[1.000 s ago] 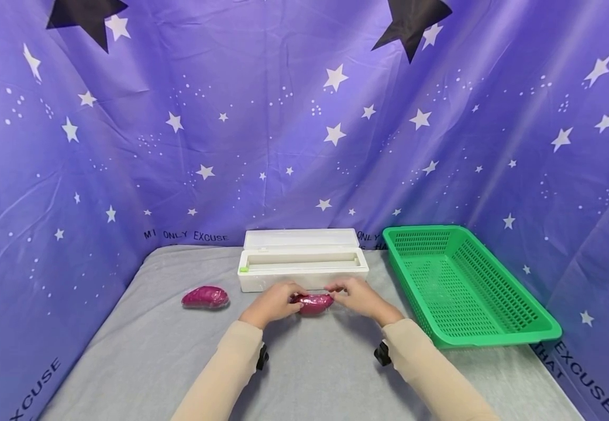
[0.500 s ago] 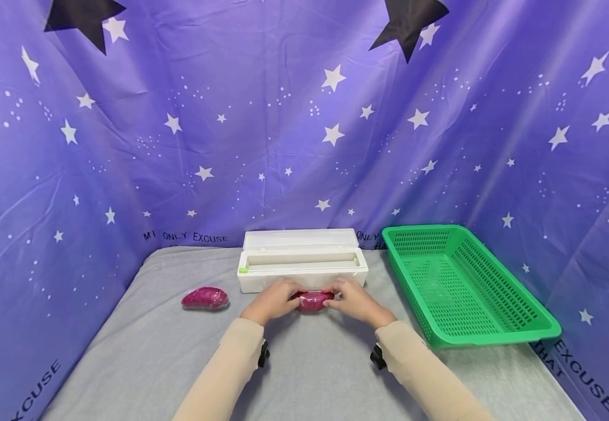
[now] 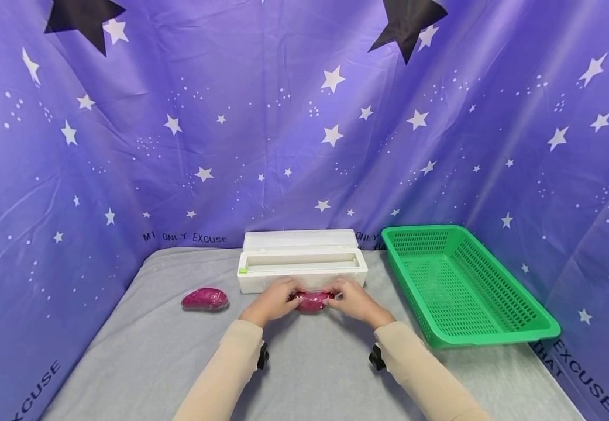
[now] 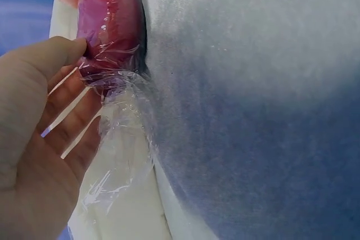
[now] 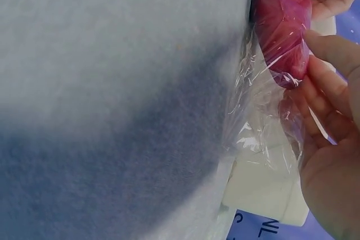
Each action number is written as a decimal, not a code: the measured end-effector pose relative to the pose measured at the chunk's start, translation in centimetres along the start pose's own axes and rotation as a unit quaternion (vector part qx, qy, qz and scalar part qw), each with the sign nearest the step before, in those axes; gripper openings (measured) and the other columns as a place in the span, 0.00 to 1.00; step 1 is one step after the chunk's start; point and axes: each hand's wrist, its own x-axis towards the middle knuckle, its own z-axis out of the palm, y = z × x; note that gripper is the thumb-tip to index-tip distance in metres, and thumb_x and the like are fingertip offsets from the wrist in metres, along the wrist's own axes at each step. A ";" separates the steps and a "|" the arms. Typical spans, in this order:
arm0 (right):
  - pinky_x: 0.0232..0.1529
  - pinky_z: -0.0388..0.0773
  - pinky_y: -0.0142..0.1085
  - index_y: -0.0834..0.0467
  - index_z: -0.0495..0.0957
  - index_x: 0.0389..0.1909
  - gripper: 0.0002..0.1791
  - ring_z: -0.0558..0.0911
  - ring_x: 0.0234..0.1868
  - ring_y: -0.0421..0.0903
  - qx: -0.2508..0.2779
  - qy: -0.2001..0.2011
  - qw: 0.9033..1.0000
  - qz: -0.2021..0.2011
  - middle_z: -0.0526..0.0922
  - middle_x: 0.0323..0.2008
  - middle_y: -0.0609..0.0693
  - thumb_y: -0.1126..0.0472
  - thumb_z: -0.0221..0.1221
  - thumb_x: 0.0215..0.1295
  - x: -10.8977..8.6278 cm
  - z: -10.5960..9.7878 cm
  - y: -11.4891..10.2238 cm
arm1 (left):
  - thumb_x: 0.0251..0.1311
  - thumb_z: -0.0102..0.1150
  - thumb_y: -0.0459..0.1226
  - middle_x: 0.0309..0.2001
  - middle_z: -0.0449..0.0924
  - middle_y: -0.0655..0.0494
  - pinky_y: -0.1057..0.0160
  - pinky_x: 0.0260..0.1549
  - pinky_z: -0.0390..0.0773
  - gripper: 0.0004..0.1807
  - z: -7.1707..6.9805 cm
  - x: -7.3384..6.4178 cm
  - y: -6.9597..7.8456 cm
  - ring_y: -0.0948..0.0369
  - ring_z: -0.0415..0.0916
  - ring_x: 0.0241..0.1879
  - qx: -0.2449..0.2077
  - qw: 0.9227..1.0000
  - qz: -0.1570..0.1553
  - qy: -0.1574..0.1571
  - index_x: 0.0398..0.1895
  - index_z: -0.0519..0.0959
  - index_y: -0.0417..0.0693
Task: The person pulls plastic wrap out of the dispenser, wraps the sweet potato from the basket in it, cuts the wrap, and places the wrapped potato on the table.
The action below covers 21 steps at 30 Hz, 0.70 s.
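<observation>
A purple-red sweet potato (image 3: 313,301) lies on the cloth before the white box, with clear cling film (image 4: 121,139) around it and trailing loose past both ends. My left hand (image 3: 275,301) pinches its left end, thumb on the near side and fingers behind. At the other end, my right hand (image 3: 354,301) pinches it the same way; its thumb presses the film against the skin in the right wrist view. Both hands' fingertips are partly hidden behind the sweet potato (image 5: 284,26). Another film-wrapped sweet potato (image 3: 205,299) rests to the left, apart from the hands.
Just behind the hands stands a white cling film dispenser (image 3: 303,282), its lid (image 3: 301,238) raised at the back. A green perforated basket (image 3: 494,339) sits to the right on the grey cloth (image 3: 315,380). A purple star-patterned curtain (image 3: 262,117) encloses the back and sides.
My right hand has moved left and closed onto the sweet potato's right end, thumb now on its near side. My left hand has stayed nearly in place.
</observation>
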 end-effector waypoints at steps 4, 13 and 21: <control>0.46 0.79 0.40 0.59 0.86 0.44 0.11 0.81 0.42 0.45 0.005 -0.004 1.000 0.009 0.84 0.40 0.48 0.62 0.69 0.61 -0.1 -0.1 0.0 | 0.65 0.63 0.34 0.50 0.81 0.49 0.51 0.59 0.71 0.12 0.1 0.0 0.0 0.51 0.75 0.55 0.001 1.000 -0.005 0.000 0.49 0.82 0.42; 0.41 0.83 0.40 0.62 0.84 0.47 0.11 0.82 0.37 0.45 0.040 0.090 0.995 0.019 0.85 0.40 0.51 0.66 0.65 0.65 -0.1 -0.7 0.4 | 0.64 0.63 0.37 0.52 0.80 0.52 0.52 0.62 0.70 0.14 -0.1 0.0 0.4 0.53 0.74 0.57 0.009 0.999 -0.039 -0.021 0.51 0.82 0.45; 0.51 0.75 0.51 0.64 0.85 0.44 0.11 0.79 0.45 0.57 -0.007 0.268 0.963 0.021 0.81 0.41 0.59 0.68 0.66 0.60 0.2 -1.6 2.1 | 0.65 0.63 0.39 0.53 0.79 0.53 0.54 0.62 0.70 0.14 -0.1 -0.1 0.4 0.54 0.73 0.58 0.015 0.998 -0.048 -0.027 0.52 0.82 0.47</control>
